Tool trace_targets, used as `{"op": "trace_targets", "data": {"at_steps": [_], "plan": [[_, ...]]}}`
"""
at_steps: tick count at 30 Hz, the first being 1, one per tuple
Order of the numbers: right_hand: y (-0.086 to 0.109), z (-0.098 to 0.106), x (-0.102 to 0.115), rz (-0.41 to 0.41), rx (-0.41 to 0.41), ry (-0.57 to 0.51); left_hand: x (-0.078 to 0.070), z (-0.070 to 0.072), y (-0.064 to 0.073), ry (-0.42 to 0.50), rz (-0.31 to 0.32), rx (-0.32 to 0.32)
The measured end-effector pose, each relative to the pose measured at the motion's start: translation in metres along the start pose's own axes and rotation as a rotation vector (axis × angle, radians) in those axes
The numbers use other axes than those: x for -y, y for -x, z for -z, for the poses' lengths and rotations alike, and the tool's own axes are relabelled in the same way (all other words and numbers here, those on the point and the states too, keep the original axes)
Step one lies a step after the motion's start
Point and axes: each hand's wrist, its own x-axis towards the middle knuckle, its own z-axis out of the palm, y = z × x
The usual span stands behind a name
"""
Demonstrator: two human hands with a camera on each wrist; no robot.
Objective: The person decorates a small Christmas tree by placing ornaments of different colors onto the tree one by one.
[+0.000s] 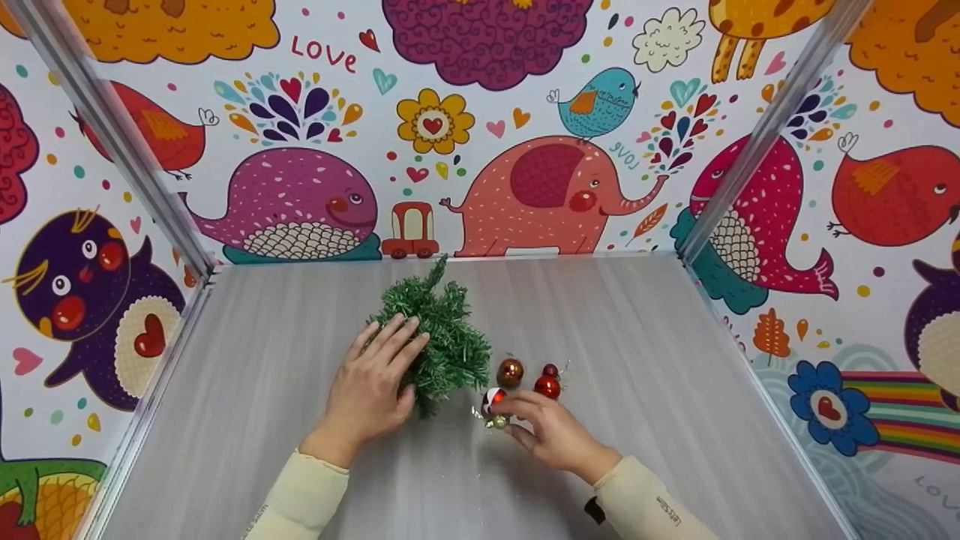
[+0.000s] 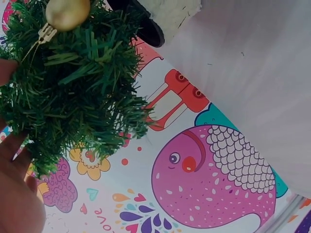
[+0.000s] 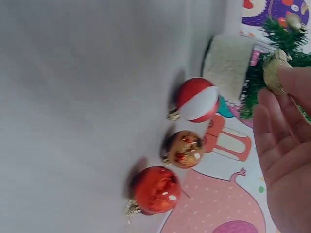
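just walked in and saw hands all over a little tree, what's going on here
A person's left hand rests on a small green tree, while the right hand pinches a gold ornament beside it. On the table, near the right hand, are a red-and-white ball, a bronze ball and a red ball. The left wrist view shows a gold ball against the branches; whether it is hung there is unclear.

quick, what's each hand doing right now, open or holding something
Left hand: open, resting on the bushy green artificial tree.
Right hand: closed, pinching a small, round, shiny gold ornament.
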Motion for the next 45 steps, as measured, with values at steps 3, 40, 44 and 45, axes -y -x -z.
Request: {"op": "trace_targets", "data": {"at_steps": [3, 40, 44, 45], "plan": [[-0.005, 0.002, 0.005, 0.021, -0.051, -0.027, 0.000, 0.000, 0.000, 0.011, 0.000, -0.010], [-0.051, -0.009, 0.049, 0.145, -0.341, -0.242, -0.030, -0.007, -0.002, 0.105, -0.110, -0.140], [-0.053, -0.009, 0.053, 0.144, -0.363, -0.262, -0.031, -0.007, -0.002, 0.079, -0.115, -0.135], [-0.053, -0.009, 0.054, 0.142, -0.365, -0.268, -0.031, -0.006, -0.002, 0.073, -0.119, -0.142]]}}
